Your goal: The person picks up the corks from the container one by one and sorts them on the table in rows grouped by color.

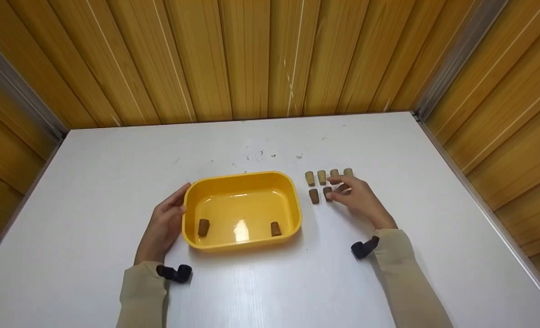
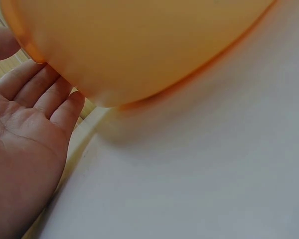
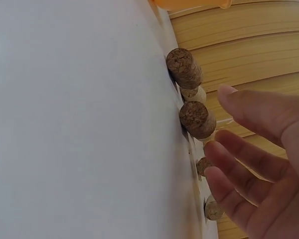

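A yellow plastic tray [image 1: 242,246] stands on the white table. My left hand [image 1: 162,223] rests against its left outer wall, fingers extended along it in the left wrist view. Inside the tray lie two dark brown corks, one on the left [image 1: 203,227] and one on the right [image 1: 275,228]. To the right of the tray, my right hand [image 1: 358,200] reaches over a row of dark corks [image 1: 314,196]. Its thumb and fingers are spread beside a dark cork [image 3: 198,120], with a gap showing in the right wrist view. The hand partly hides that row.
Behind the dark corks stands a row of several light corks [image 1: 310,178]. Small dark specks [image 1: 261,153] mark the table [image 1: 251,296] behind the tray. Wood-patterned panels [image 1: 247,59] rise at the back and both sides. Each wrist bears a small black camera [image 1: 364,248].
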`<control>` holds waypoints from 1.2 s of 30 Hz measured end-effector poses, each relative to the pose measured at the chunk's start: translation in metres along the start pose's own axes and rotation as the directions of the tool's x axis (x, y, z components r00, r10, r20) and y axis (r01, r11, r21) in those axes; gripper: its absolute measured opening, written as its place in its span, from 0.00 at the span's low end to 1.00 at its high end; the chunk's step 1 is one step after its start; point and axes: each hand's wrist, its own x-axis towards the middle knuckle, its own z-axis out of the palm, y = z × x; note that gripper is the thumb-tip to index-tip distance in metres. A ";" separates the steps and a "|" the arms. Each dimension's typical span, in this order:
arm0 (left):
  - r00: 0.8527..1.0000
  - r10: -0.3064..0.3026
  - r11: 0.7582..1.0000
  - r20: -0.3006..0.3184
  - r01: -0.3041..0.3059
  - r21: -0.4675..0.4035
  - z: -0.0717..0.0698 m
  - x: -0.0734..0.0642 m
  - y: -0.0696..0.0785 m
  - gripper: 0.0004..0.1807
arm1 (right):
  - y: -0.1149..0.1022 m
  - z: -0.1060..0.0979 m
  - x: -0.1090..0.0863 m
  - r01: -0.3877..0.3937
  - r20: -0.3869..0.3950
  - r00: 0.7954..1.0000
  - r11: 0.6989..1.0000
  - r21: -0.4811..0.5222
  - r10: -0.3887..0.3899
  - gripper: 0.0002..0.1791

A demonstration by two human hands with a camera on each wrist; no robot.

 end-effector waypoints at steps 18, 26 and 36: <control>1.000 0.004 1.000 -0.005 -0.004 -0.003 0.000 0.001 0.000 0.32 | -0.042 -0.007 0.008 0.249 0.130 0.961 0.968 -0.021 -0.244 0.22; 1.000 0.031 1.000 -0.005 -0.031 -0.006 -0.001 0.001 -0.001 0.32 | -0.070 -0.009 0.015 0.279 0.252 0.933 0.959 -0.058 -0.256 0.21; 1.000 0.018 1.000 -0.016 -0.018 0.004 0.000 0.001 -0.002 0.32 | -0.105 0.002 0.033 0.330 0.388 0.875 0.943 -0.036 -0.291 0.20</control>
